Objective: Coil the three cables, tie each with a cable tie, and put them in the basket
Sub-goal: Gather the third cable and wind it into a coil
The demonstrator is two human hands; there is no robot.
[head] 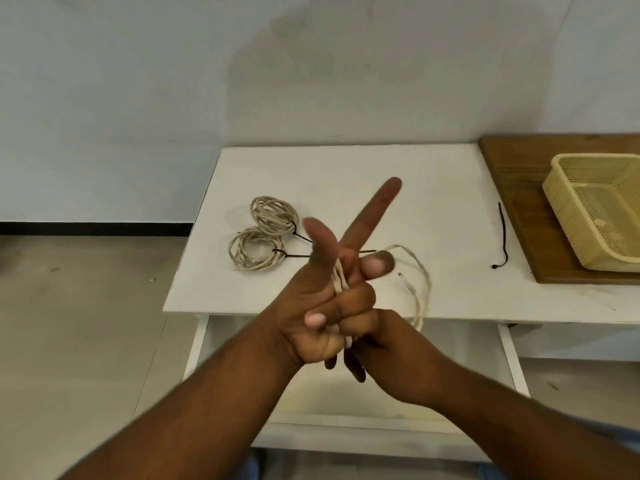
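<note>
Your left hand kept thumb and index finger straight, its other fingers curled round the third cable, whose loose loop lay on the white table. Your right hand sat beneath, grip unclear. Two tied coils lay left, well apart from the basket.

Two are done: the upper coiled beige cable and the lower coiled beige cable lie flat and touching on the left of the white table. Each is cinched on its right side, one by a thin dark tie and the other by a second dark tie. The third beige cable is wound in tight turns across the left hand and gripped below by the right hand. Its slack loops right onto the table, plug end inside the loop. A loose black cable tie lies nearly straight, well to the right. The cream plastic mesh basket sits upright on the wooden board at far right.
</note>
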